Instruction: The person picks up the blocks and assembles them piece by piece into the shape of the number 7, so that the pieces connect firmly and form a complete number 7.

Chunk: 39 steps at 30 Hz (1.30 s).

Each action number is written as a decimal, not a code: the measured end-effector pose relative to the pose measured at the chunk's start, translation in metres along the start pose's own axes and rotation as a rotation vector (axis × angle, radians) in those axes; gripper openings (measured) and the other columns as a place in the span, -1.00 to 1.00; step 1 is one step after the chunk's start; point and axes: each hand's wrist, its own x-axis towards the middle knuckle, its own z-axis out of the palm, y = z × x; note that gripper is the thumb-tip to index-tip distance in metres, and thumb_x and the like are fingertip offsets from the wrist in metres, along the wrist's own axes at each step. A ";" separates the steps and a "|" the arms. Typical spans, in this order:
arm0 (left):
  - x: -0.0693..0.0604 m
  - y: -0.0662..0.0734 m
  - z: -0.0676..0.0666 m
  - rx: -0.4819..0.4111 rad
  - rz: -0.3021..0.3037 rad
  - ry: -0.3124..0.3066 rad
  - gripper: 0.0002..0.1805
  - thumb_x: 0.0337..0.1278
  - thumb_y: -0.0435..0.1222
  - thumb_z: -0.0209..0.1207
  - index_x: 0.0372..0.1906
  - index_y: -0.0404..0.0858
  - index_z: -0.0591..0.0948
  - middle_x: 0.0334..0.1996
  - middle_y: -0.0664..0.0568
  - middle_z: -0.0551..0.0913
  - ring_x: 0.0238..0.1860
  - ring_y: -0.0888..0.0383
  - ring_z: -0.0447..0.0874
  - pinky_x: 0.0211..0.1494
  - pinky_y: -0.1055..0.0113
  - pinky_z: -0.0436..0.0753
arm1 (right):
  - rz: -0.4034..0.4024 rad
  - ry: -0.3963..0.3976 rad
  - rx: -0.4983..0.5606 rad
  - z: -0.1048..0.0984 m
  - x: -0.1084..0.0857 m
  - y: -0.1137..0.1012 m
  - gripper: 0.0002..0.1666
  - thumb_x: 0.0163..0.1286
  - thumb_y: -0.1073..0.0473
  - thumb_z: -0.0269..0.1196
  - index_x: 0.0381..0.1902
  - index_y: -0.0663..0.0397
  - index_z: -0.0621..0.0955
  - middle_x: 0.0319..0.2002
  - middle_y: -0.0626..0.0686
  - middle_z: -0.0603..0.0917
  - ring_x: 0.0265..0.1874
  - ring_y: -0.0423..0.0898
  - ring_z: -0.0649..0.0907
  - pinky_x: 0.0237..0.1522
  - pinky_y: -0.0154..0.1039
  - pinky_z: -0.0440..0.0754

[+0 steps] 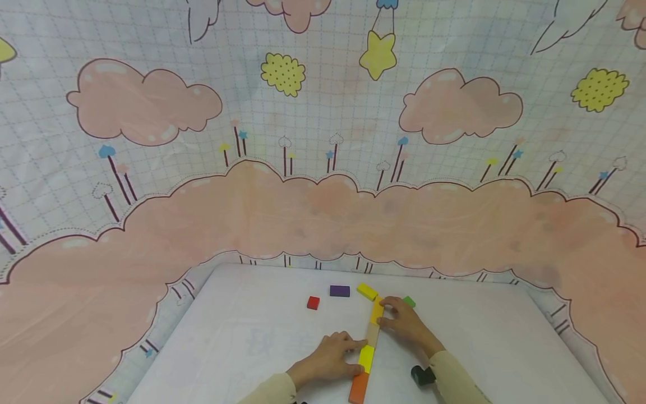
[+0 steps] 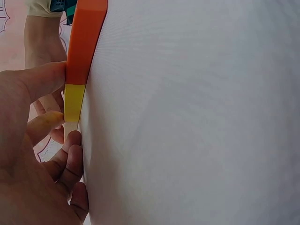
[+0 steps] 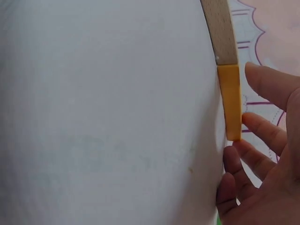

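A row of wooden blocks runs away from me: an orange block (image 1: 359, 388), a yellow block (image 1: 366, 359), a plain wood block (image 1: 372, 335) and an amber block (image 1: 377, 310). At the row's far end, another yellow block (image 1: 367, 292) lies angled to the left. My left hand (image 1: 330, 356) rests its thumb and index finger along the left side of the near yellow block; its other fingers bend on the table. On the opposite side, my right hand (image 1: 404, 322) touches the amber block (image 3: 230, 101) with its fingertips, while the thumb stands slightly off the row.
A red block (image 1: 313, 303) and a purple block (image 1: 340, 291) lie left of the row's far end. Behind the right hand, a green block (image 1: 409, 302) is partly hidden. The white tabletop (image 1: 217, 336) meets a cloud-patterned cloth (image 1: 328, 219) at the back.
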 end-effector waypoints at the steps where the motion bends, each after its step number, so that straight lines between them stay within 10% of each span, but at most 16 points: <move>1: 0.000 0.000 0.000 0.001 -0.001 0.000 -0.39 0.09 0.11 0.30 0.30 0.37 0.46 -0.12 0.25 0.52 -0.14 0.28 0.38 0.00 0.25 0.46 | 0.001 -0.007 0.003 -0.001 0.000 0.000 -0.51 0.24 0.00 0.40 0.11 -0.08 0.59 0.35 0.13 0.46 0.26 0.16 0.50 0.30 0.17 0.42; 39: 0.002 0.001 0.001 -0.022 -0.028 -0.012 -0.40 0.07 0.11 0.32 0.28 0.40 0.47 -0.14 0.27 0.51 -0.15 0.29 0.35 -0.04 0.29 0.41 | -0.034 0.062 0.018 -0.031 -0.017 -0.002 -0.54 0.33 0.04 0.31 0.17 -0.07 0.56 0.19 0.12 0.57 0.12 0.11 0.57 0.13 0.14 0.56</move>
